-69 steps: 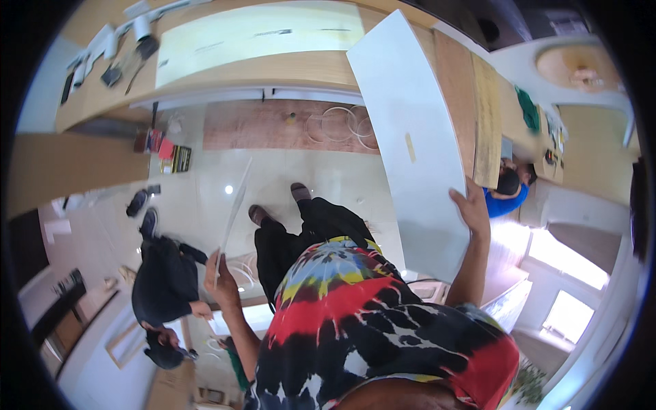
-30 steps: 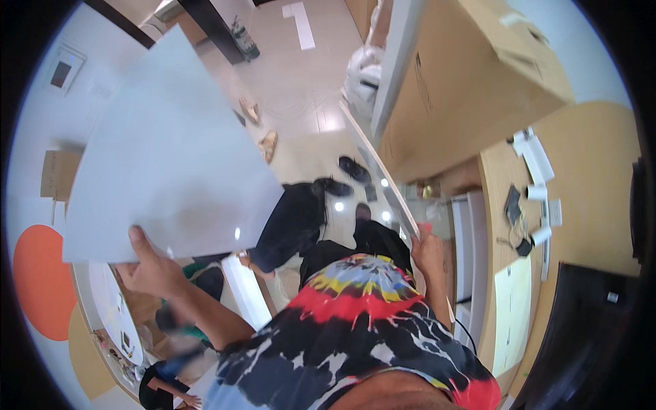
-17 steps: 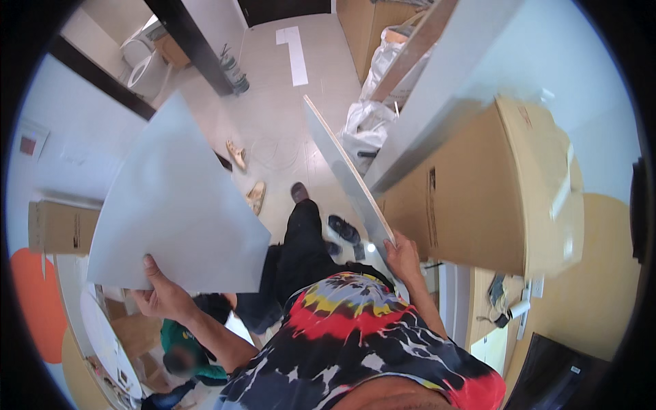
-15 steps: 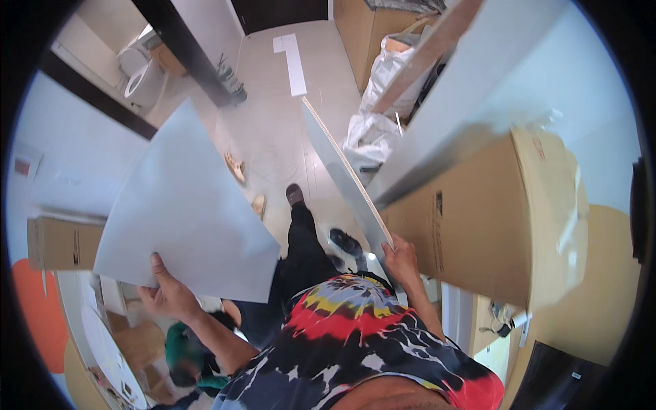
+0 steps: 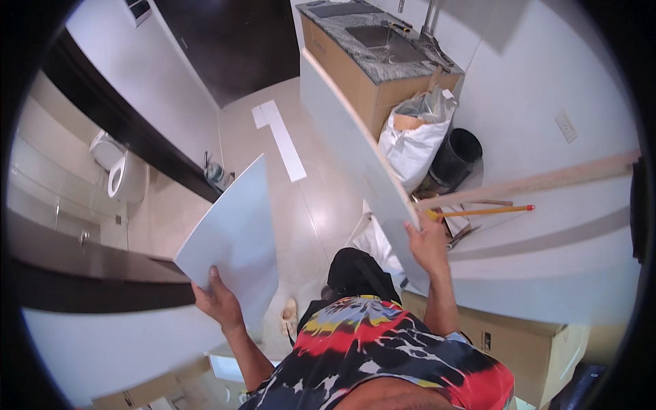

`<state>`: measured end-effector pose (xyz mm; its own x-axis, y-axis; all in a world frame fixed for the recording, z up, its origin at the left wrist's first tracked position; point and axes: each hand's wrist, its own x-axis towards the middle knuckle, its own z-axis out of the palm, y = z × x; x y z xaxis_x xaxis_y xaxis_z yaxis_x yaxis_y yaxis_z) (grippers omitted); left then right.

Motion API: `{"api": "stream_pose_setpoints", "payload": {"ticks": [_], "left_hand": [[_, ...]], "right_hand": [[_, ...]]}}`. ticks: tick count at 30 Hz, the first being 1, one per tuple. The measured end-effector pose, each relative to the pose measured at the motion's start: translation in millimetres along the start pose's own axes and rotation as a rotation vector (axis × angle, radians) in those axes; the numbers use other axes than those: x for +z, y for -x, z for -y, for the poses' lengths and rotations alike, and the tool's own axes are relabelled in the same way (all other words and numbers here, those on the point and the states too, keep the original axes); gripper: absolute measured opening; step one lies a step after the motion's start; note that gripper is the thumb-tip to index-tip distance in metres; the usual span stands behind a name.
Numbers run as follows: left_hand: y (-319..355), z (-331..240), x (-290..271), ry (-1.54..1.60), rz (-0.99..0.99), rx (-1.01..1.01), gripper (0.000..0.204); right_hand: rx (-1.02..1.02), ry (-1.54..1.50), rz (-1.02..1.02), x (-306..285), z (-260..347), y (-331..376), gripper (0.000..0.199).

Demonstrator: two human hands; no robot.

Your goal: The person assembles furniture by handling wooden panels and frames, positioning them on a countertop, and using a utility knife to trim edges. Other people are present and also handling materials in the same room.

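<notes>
My left hand is closed on the edge of a white panel, its thumb lying on the broad face. That panel is held out at my left, tilted, beside a dark door frame. In my right hand is the edge of a longer white board with a pale raw edge. This board stands nearly on edge and reaches forward past the counter's front corner. The fingers behind both pieces are partly hidden.
Ahead on the floor lies a white L-shaped strip. A counter with a sink stands at the far right, with a white sack and a black bucket beside it. A toilet shows at left; a cardboard box is near my right.
I have moved forward, past the large box on the right, and the sink counter has come into full view. Both panels are still in my hands, the left one turned more edge-on.
</notes>
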<state>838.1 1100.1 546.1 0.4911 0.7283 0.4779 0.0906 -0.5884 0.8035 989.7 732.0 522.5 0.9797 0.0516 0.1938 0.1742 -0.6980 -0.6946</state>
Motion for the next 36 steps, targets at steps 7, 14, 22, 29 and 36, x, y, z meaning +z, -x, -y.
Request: {"api": "stream_pose_setpoints", "payload": {"ticks": [7, 14, 22, 29, 36], "left_hand": [[-125, 67, 139, 0.273, 0.012, -0.055, 0.026], [-275, 86, 294, 0.106, 0.073, -0.05, 0.027], [-406, 97, 446, 0.205, 0.012, -0.099, 0.027], [-539, 135, 609, 0.272, 0.197, 0.052, 0.027], [-664, 167, 726, 0.304, 0.525, 0.162, 0.029]], "right_hand": [[-0.057, 0.182, -0.189, 0, 43, -236, 0.027], [-0.136, 0.466, -0.187, 55, 31, -508, 0.024], [-0.094, 0.667, -0.172, 129, -11, -718, 0.017], [0.029, 0.775, -0.173, 219, -56, -820, 0.022], [0.088, 0.83, -0.211, 306, -79, -809, 0.048]]}}
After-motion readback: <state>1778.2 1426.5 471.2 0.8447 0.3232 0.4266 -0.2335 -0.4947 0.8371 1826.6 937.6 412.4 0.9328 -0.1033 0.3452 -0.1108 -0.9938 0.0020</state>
